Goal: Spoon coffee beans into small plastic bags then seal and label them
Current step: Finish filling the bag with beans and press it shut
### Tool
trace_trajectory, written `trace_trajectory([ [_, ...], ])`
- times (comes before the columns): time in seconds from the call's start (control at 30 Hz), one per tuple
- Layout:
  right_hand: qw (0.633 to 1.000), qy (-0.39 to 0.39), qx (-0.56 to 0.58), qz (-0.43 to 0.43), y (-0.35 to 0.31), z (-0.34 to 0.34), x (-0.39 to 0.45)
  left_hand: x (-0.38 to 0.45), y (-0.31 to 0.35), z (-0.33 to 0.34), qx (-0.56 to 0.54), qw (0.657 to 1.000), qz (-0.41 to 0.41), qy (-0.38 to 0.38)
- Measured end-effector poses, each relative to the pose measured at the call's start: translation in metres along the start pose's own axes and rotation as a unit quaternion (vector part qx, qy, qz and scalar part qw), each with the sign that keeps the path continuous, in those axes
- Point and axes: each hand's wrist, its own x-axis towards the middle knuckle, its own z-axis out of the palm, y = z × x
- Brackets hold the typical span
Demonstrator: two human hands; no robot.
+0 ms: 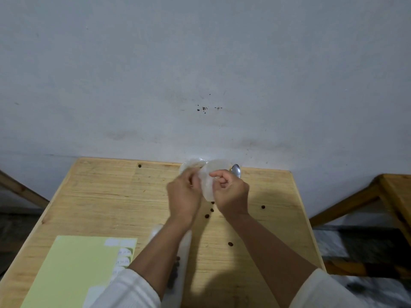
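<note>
Your label sheet (pixel 75 270) lies on the table (pixel 106 196) at your near left. The spoon (pixel 236 170) lies at the far edge, and loose beans (pixel 230 244) are scattered between.

You're in a plain room, likely a home: a bare wooden table (pixel 106 196) pushed against a scuffed, stained white wall (pixel 200 74), with another wooden frame (pixel 364 196) on your right.

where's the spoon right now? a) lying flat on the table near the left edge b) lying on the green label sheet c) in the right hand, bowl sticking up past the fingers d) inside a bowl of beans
c: the spoon shows its metal bowl above the right hand, which is closed round it while both hands pinch the small plastic bag.
</note>
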Motion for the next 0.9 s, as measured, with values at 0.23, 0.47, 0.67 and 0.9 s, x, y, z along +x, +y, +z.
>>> trace_trajectory([
  [0.23, 0.993, -0.076, 0.078, 0.047, -0.013, -0.018, 0.009, 0.007, -0.004, -0.011, -0.060, 0.988, 0.038, -0.137],
  [0.47, 0.987, -0.127, 0.079, 0.051, -0.017, -0.027, 0.014, 0.012, -0.028, -0.024, 0.005, 0.945, 0.119, -0.306],
  [0.67, 0.979, -0.188, 0.074, 0.029, -0.026, -0.021, 0.011, 0.012, -0.034, -0.021, 0.031, 0.950, 0.131, -0.281],
  [0.9, 0.980, -0.046, -0.091, -0.169, -0.010, 0.002, 0.006, 0.003, -0.044, -0.014, -0.011, 0.969, 0.131, -0.210],
])
